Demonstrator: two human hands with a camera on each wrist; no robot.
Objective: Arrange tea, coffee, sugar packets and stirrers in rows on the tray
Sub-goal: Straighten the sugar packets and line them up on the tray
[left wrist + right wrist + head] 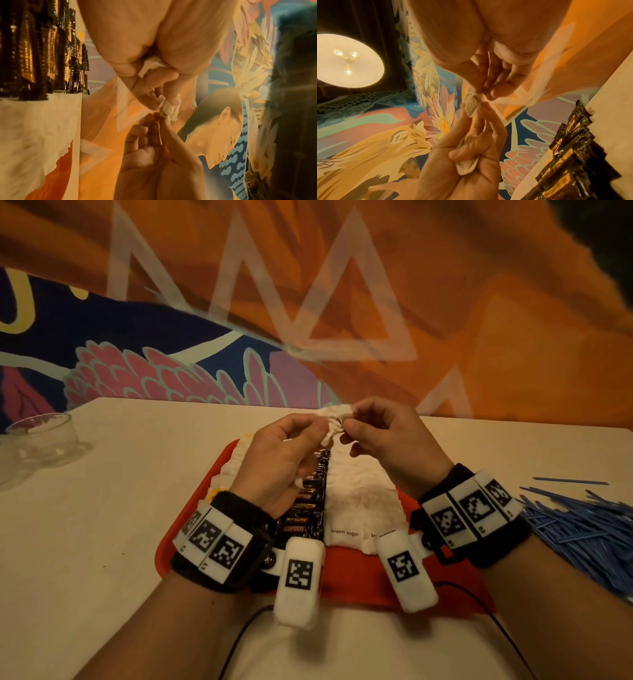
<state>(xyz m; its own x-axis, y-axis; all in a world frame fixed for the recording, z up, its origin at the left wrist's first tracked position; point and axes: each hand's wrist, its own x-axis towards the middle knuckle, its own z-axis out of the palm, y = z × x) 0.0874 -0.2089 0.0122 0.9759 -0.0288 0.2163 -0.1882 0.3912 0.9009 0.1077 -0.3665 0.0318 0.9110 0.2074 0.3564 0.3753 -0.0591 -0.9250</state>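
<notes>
Red plastic tray (346, 570) nearest, carrying rows of white sugar packets (359, 498) and glossy black coffee sachets (310, 505). Above it, crumpled white tea bags (334, 419) pinched between left hand (277, 460) and right hand (387, 440), fingers curled. Thin string (160, 133) seen only from left wrist. Blue stirrers (579, 525) heaped rightward on table (130, 491).

My pale surface (130, 508) meets a painted mural wall (479, 337) of orange, pink feathers and a tiger (388, 146); a round ceiling lamp (347, 60) glows overhead.
</notes>
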